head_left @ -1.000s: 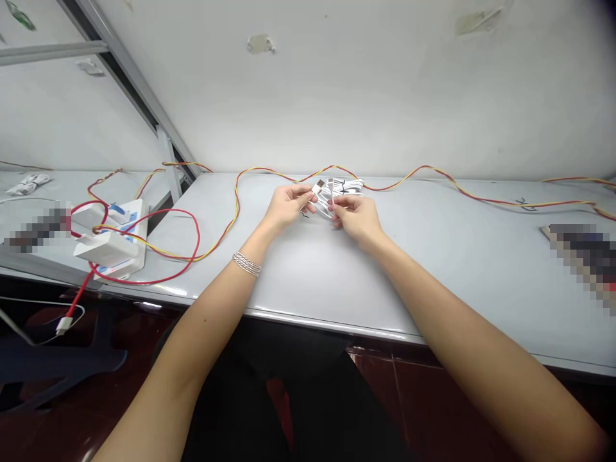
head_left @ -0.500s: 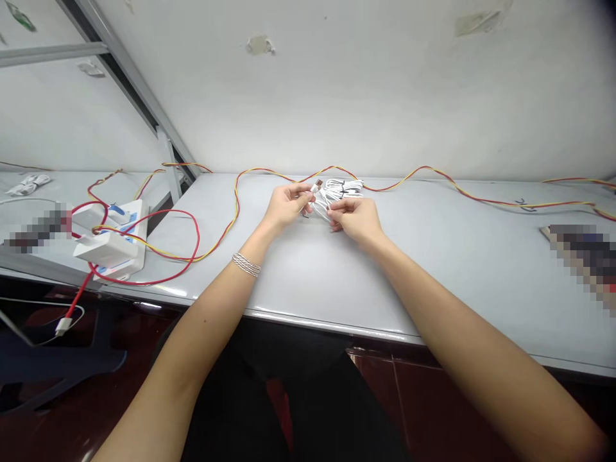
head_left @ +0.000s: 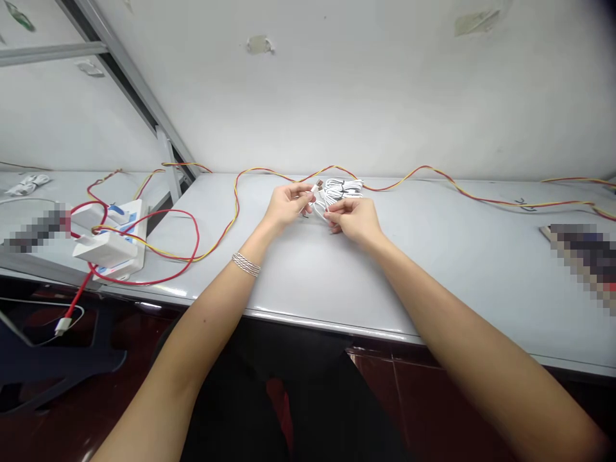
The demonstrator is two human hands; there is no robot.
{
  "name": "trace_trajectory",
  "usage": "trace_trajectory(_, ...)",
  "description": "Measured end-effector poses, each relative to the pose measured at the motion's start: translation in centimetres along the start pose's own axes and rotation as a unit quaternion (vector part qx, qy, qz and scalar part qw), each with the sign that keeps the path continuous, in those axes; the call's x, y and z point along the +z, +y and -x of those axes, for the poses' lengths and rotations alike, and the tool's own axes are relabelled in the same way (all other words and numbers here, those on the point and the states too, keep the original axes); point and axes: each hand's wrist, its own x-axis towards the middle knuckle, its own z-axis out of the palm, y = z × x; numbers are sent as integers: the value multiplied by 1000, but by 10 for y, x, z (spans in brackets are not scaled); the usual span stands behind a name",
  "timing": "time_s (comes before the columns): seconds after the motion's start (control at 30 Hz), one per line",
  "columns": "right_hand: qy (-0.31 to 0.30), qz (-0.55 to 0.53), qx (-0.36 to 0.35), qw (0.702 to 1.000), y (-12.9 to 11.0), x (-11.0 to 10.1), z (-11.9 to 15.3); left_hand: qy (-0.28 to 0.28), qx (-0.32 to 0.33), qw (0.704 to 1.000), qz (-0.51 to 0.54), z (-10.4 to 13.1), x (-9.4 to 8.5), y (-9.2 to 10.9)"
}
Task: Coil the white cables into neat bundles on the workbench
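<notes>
Between my hands is a white USB cable, partly looped. My left hand pinches it near its USB plug, which points up and away from me. With thumb and fingertips closed, my right hand grips another part of the same cable, just right of the loop. Directly behind my fingers, a coiled bundle of white cables lies on the grey table, bound with a dark tie. A short dark tie shows below my left fingertips.
A twisted red and yellow wire runs along the back of the table by the white wall. At left sits a power strip with white adapters and a red cable loop. A blurred-out object lies at far right.
My right fingers have shifted slightly left, toward my left hand, and the cable loop between the hands looks rounder. My left hand stays nearly in place.
</notes>
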Motion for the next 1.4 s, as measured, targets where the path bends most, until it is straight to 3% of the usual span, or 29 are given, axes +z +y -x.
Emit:
trace_trajectory(0.33, 5, 54, -36, 998, 6, -4, -6, 6, 2, 1000, 5, 1, 0, 0)
trace_trajectory(1.4, -13, 67, -77, 995, 10, -6, -7, 7, 16, 1000, -9, 1, 0, -1)
